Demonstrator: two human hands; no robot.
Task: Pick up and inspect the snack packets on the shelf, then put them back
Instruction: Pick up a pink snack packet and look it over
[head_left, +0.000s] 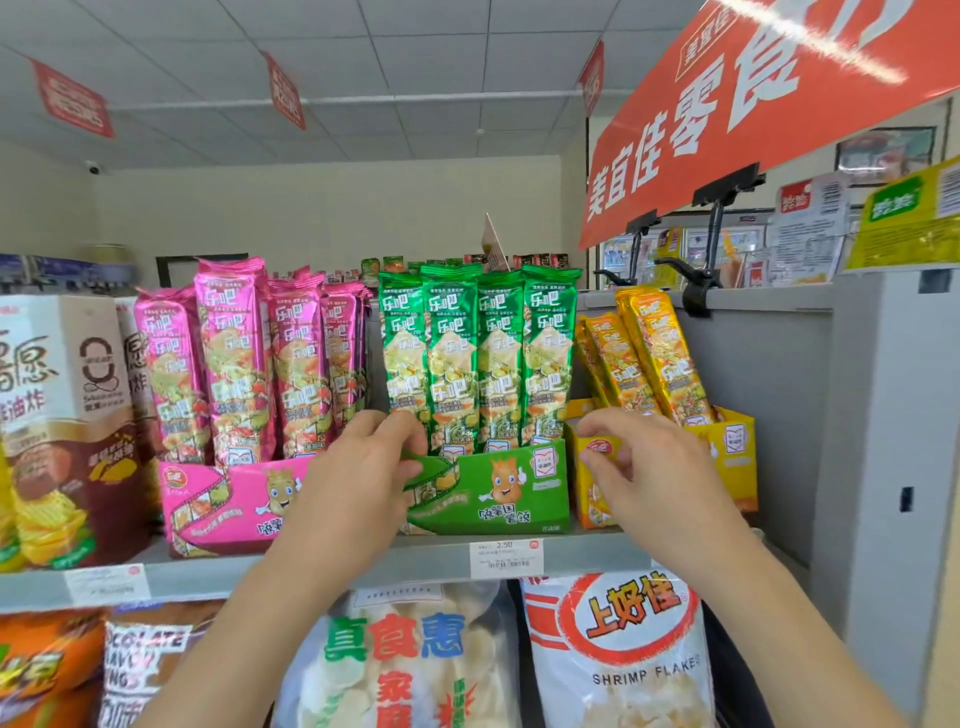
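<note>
**Shelf layout, top tier**

Three open cardboard display boxes stand side by side on the grey metal shelf (322, 569): pink box (234, 501) left, green box (498, 493) centre, yellow box (727, 457) right. Tall foil snack packets (478, 358) stand upright in each. Large white crisp bags (618, 649) sit below.

This is looking like a small snack shop. Grey retail shelving (332, 569) is carrying display boxes of tall green packets (478, 358), pink packets (244, 364) and yellow packets (649, 353), all facing outward. A price tag (506, 557) is clipping onto the shelf edge, red promotional banners (737, 114) are hanging from a tiled ceiling, and a security camera (94, 167) is sitting high on the wall.
</note>
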